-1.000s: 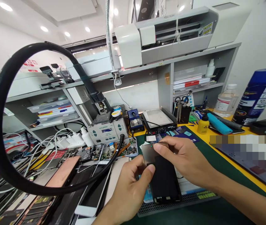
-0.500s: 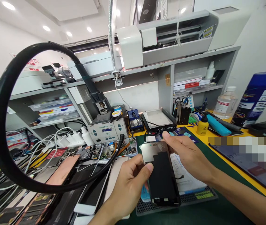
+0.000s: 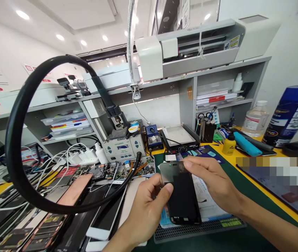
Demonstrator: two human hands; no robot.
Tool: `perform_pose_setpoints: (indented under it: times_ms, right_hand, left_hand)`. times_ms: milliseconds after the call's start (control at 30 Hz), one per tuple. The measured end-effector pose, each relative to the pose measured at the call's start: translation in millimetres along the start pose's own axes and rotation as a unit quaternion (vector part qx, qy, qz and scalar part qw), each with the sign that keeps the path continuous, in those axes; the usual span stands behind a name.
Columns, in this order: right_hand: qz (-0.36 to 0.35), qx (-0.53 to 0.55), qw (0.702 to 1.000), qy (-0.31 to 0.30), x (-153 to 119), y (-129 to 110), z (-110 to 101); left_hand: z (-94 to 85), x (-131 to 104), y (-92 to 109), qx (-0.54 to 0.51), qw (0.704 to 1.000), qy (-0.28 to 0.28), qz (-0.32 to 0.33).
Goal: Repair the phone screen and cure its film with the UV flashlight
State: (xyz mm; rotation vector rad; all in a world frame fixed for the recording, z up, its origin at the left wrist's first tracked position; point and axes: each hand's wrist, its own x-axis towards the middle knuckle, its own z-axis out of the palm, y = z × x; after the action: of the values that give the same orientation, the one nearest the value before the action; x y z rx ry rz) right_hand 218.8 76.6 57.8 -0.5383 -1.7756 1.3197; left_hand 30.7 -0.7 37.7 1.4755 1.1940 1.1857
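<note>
A phone screen (image 3: 183,199), its black and silver back side facing me, is tilted up in front of me. My left hand (image 3: 150,203) is closed on its left edge, thumb pressed on the black area and fingers behind. At the top right corner, my right hand (image 3: 214,178) grips it with thumb and fingers; those fingertips are partly hidden. Beneath the screen lie a white printed sheet (image 3: 212,199) and a dark perforated mat (image 3: 175,235).
On the left lie several phones and a white phone (image 3: 100,224), crossed by a thick black hose (image 3: 14,140) from a rework station (image 3: 122,150). A parts tray (image 3: 149,166) sits behind my left hand. A yellow bottle (image 3: 229,144) and blue spray can (image 3: 288,115) stand right.
The view has shifted slightly, so the surroundings appear lower and further right. The phone screen has tilted a little, and its silver part looks darker. Both hands keep hold of it.
</note>
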Motion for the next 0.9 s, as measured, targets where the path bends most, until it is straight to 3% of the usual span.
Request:
perform_pose_setpoints:
  times_ms: [600, 767, 900]
  right_hand:
    - [-0.033, -0.004, 0.999, 0.002, -11, -5, 4]
    - [-0.057, -0.031, 0.998, 0.020, -11, -4, 4]
    - [-0.073, -0.041, 0.997, 0.002, -10, -6, 4]
  left_hand:
    - [7.0, -10, 3, 0.143, 0.983, 0.082, 0.079]
    - [12.5, -11, 1, 0.150, 0.970, 0.144, 0.130]
    - [16.0, -10, 0, 0.171, 0.960, 0.158, 0.157]
